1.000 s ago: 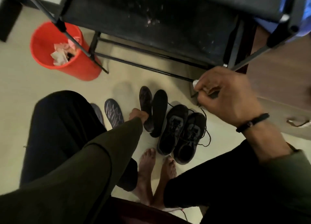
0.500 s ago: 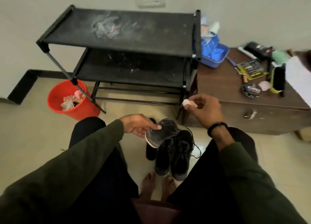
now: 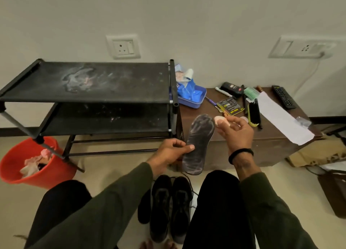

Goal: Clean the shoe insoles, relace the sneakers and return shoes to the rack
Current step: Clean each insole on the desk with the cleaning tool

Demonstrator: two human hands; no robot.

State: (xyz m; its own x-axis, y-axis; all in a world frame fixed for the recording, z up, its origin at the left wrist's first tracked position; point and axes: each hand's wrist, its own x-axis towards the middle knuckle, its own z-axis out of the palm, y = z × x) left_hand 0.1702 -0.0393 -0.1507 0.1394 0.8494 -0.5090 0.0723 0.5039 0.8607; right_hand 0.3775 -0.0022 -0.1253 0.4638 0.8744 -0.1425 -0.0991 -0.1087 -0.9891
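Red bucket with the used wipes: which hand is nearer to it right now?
Left. The left hand holds the insole at mid-frame, right of the red bucket. The right hand, pinching a pink wipe, is farther right, beyond the insole.

Both rack (image 3: 89, 84) shelves are lying bare; bottles, brush (image 3: 254, 114) and paper are crowding the bench (image 3: 202, 115); a red bucket (image 3: 22, 164) is blocking the rack's left leg.
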